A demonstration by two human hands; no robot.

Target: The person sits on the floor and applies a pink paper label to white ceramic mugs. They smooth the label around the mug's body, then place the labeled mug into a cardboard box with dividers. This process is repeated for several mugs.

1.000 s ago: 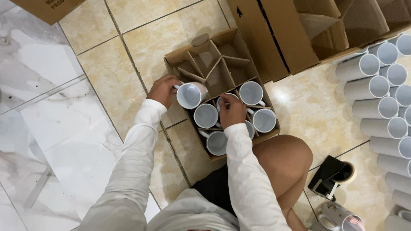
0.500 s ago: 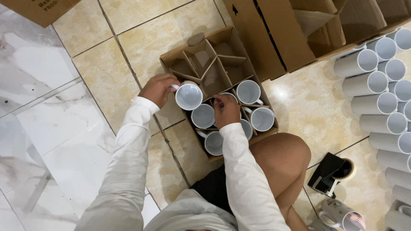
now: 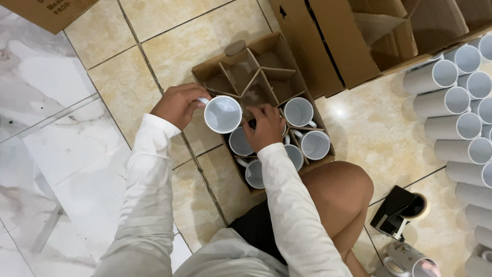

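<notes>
Tiled floor [image 3: 154,36] bears a divided cardboard box [image 3: 266,56]. Left hand [image 3: 177,105] is clamped on a white mug [image 3: 223,114] by its handle, held over the box's left edge. Right hand [image 3: 265,125] rests on the dividers, grip unclear. Risk: the mug slipping or knocking packed mugs [image 3: 307,133].

One head-worn camera looks steeply down, close above the floor [image 3: 154,46].
</notes>
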